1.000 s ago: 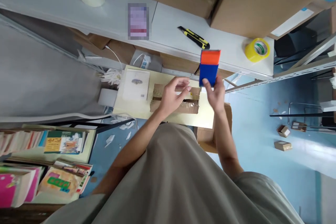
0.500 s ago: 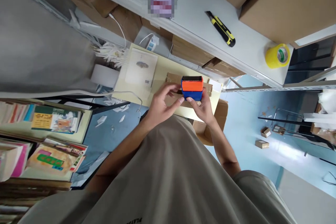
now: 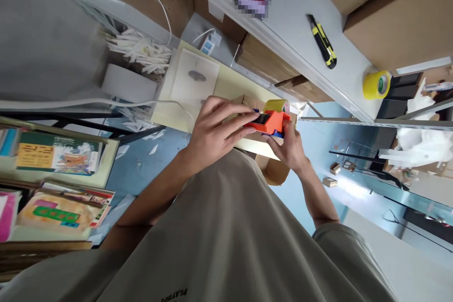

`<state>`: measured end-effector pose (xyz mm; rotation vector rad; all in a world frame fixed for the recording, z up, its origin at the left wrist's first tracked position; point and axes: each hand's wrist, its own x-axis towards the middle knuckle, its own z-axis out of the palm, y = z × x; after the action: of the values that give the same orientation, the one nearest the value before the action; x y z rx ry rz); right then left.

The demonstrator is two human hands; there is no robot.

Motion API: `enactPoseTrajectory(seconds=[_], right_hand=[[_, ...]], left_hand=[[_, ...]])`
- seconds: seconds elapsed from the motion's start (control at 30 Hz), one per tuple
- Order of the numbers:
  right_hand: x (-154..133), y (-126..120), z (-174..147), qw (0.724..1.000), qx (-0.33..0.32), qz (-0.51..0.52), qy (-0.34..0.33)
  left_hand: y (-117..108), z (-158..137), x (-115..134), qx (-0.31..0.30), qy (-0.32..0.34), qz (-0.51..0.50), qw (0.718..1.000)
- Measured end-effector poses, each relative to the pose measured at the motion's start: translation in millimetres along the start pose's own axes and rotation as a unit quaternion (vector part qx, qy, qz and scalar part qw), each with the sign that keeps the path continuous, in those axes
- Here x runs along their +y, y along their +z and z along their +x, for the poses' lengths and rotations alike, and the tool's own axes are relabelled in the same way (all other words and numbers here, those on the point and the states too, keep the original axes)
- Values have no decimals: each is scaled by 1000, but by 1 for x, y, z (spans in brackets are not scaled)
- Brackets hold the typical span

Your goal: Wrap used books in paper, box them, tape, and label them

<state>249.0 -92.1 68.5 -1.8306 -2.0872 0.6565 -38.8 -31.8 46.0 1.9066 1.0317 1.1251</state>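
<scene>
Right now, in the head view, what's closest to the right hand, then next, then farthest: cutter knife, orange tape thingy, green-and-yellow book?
From the right hand:
1. Orange tape dispenser, held in it.
2. Cutter knife, upper right.
3. Green-and-yellow book, far left.

Tape dispenser (image 3: 274, 123) org w/ blu & blk; cutter (image 3: 323, 45) yel/blk.

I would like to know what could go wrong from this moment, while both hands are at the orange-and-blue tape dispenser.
The left hand is at the black front part of the tape dispenser, so it might get nicked if a cutting edge is exposed there. The utility knife lies on the shelf with its blade apparently out; a careless reach could meet it. The yellow tape roll sits near the shelf's end, so a bump might knock it off.
</scene>
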Motion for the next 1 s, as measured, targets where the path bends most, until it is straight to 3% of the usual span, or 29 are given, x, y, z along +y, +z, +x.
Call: enactPoseTrajectory(seconds=[0.17, 0.37, 0.57, 0.67, 0.77, 0.9, 1.0], right_hand=[[-12, 5, -1, 999, -25, -32, 3], [-22, 10, -4, 996, -59, -55, 31], [-33, -1, -4, 992, -100, -71, 26], [-45, -20, 1, 985, -157, -67, 29], [-60, -39, 12, 976, -203, -67, 47], [-79, -51, 33, 960, -249, -83, 94], [-90, -58, 48, 945, -289, -93, 126]], left_hand=[[-11, -5, -16, -31, -15, -17, 999], [-3, -14, -39, -55, -37, -66, 996], [-15, -15, -42, -83, -85, -160, 980], [-22, -11, -44, -133, -169, -241, 946], [-14, -12, -52, -164, -258, -340, 889], [12, -20, -54, -119, -347, -436, 822], [27, -27, -46, -97, -377, -469, 793]])
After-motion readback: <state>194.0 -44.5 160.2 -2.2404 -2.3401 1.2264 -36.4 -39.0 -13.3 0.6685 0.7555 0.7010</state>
